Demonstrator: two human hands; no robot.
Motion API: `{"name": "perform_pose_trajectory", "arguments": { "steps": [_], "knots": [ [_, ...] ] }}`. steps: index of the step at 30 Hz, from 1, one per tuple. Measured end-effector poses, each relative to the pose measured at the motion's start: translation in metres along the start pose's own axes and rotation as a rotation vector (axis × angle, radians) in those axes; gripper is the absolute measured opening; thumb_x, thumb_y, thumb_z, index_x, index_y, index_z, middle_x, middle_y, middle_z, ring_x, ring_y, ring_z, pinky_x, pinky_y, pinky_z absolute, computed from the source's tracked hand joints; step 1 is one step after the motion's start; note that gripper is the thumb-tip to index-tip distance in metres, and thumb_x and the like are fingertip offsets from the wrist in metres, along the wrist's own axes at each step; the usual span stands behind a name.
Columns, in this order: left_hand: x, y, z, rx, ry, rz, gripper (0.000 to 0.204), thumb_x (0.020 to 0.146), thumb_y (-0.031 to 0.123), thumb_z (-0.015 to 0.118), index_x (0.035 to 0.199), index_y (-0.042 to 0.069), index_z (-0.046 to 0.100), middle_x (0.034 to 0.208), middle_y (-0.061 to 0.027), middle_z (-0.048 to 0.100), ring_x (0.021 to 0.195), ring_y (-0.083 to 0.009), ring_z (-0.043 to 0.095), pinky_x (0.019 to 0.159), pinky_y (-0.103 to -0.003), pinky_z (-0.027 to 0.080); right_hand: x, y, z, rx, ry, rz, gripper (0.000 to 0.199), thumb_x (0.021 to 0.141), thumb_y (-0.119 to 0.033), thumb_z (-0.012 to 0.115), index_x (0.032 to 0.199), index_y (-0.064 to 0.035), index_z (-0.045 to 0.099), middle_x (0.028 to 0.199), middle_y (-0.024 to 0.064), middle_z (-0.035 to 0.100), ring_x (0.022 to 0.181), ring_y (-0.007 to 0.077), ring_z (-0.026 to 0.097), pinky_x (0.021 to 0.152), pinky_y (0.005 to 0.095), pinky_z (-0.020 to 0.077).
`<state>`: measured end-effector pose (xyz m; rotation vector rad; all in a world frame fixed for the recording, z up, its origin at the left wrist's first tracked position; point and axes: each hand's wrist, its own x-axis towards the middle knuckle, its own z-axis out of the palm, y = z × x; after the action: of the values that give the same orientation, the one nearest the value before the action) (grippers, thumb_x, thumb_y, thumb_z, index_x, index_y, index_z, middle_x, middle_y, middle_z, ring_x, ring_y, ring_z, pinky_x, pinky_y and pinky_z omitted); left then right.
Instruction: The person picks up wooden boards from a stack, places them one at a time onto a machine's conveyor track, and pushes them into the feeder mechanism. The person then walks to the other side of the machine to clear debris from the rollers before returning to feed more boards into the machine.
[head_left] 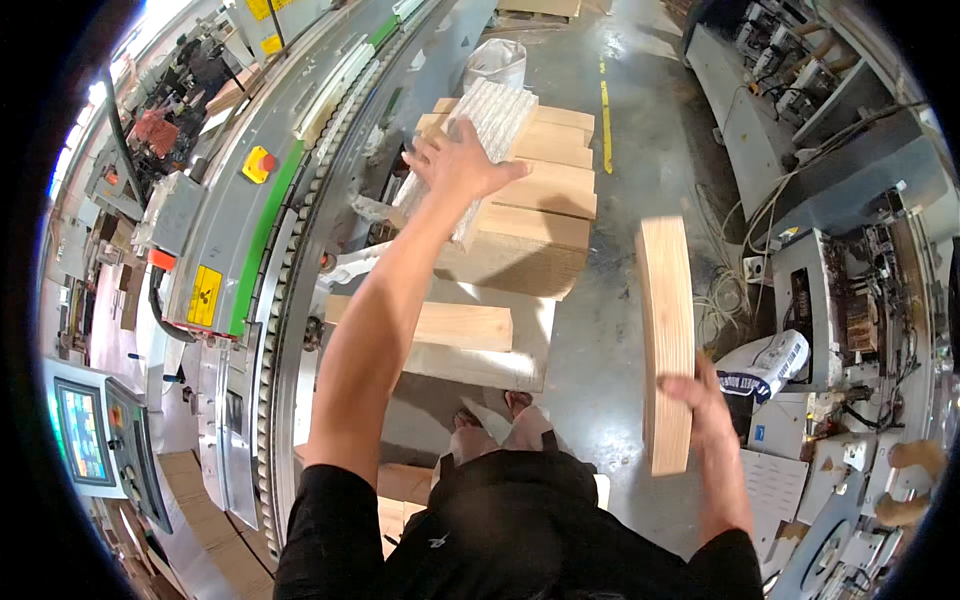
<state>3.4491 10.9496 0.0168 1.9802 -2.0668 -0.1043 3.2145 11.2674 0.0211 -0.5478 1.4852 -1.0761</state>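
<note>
My right hand (705, 402) is wrapped round the lower part of a long, pale wooden block (667, 330), held upright in view over the floor to my right. In front of me my left hand (458, 165) is open, its fingers spread over a whitish, ridged slab (497, 115). Whether the palm presses on that slab cannot be told. Beneath the slab several light wooden blocks (545, 187) lie stacked side by side. One more wooden block (460, 325) rests nearer to me on a pale board (490, 366).
A long grey machine with a roller chain (290, 270) and a red stop button (266, 163) runs along my left. A control panel (85, 430) stands at lower left. Cables (730, 300) and a white sack (765, 365) lie on the right. A white bag (497, 62) stands beyond the stack.
</note>
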Motion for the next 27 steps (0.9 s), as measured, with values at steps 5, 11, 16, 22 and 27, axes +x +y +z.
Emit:
{"name": "perform_pose_trajectory", "arguments": {
  "steps": [5,11,16,22,27],
  "knots": [
    [-0.107,0.006,-0.018,-0.716,0.008,0.462,0.1,0.077,0.057,0.067,0.144,-0.003,0.024,0.142,-0.0337,0.027,0.131,-0.0456,0.031,0.105,-0.05,0.032,0.053,-0.073,0.047,-0.037,-0.098,-0.161,0.082,0.069,-0.04,0.074,0.127,0.0103,0.044,0.102,0.0167,0.059,0.091,0.0244,0.06,0.076,0.0341,0.0515],
    [-0.185,0.018,-0.014,-1.181,-0.288,0.46,0.102,0.08,0.047,0.071,0.146,-0.004,0.013,0.145,-0.0269,0.024,0.129,-0.0354,0.035,0.104,-0.047,0.035,0.122,-0.106,0.125,0.138,-0.181,-0.29,0.053,0.078,-0.034,0.068,0.116,0.001,0.056,0.095,0.0156,0.063,0.078,0.0239,0.062,0.067,0.0374,0.0525],
    [-0.173,0.014,0.005,-1.065,-0.056,0.431,0.091,0.082,0.036,0.072,0.144,-0.005,0.019,0.132,-0.03,0.04,0.111,-0.037,0.053,0.091,-0.041,0.047,0.198,-0.117,0.14,-0.238,0.069,-0.224,0.06,0.071,-0.034,0.074,0.112,0.0063,0.059,0.102,0.0189,0.063,0.085,0.0249,0.063,0.072,0.036,0.0516],
    [-0.171,0.009,0.015,-1.165,-0.144,0.261,0.081,0.086,0.025,0.067,0.139,-0.013,0.021,0.111,-0.0291,0.057,0.091,-0.0279,0.064,0.078,-0.036,0.051,0.211,-0.12,0.176,-0.747,0.631,-0.146,0.069,0.058,-0.042,0.078,0.104,0.0078,0.065,0.111,0.0198,0.063,0.098,0.0296,0.062,0.086,0.0364,0.0486],
    [-0.172,0.002,0.032,-1.336,-0.241,0.205,0.087,0.087,0.02,0.066,0.141,-0.015,0.008,0.09,-0.0175,0.068,0.072,-0.0157,0.064,0.061,-0.025,0.05,0.197,-0.125,0.212,-0.964,0.786,0.054,0.099,0.052,-0.047,0.077,0.127,0.0092,0.047,0.131,0.0234,0.048,0.125,0.0334,0.043,0.102,0.0387,0.0381]
  ]
}}
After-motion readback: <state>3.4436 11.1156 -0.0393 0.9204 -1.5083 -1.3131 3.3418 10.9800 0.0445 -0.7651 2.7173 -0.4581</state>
